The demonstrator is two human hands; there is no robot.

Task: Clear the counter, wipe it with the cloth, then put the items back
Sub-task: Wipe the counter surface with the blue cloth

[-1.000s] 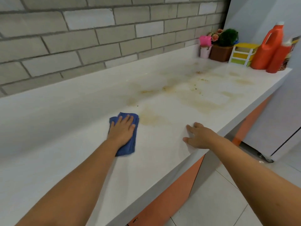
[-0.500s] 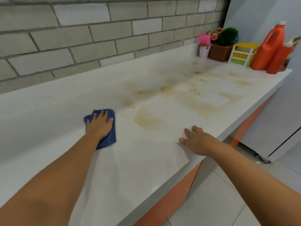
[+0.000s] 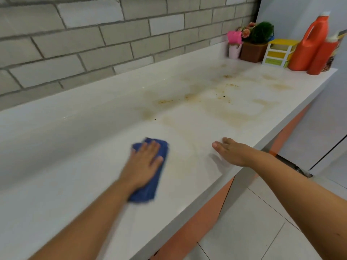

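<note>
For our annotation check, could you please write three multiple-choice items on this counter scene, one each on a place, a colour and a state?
1. Where does the large orange bottle stand?
A. at the far end of the counter
B. on the floor
C. on a shelf

2. What colour is the cloth?
A. green
B. blue
C. white

3. What is the left hand doing?
A. pressing flat on the cloth
B. lifted off the counter
C. gripping a bottle

Answers:
1 A: the bottle stands at the far end, beside the small yellow drawer unit.
2 B: blue shows around and below the hand.
3 A: the straight fingers lie on the cloth.
</note>
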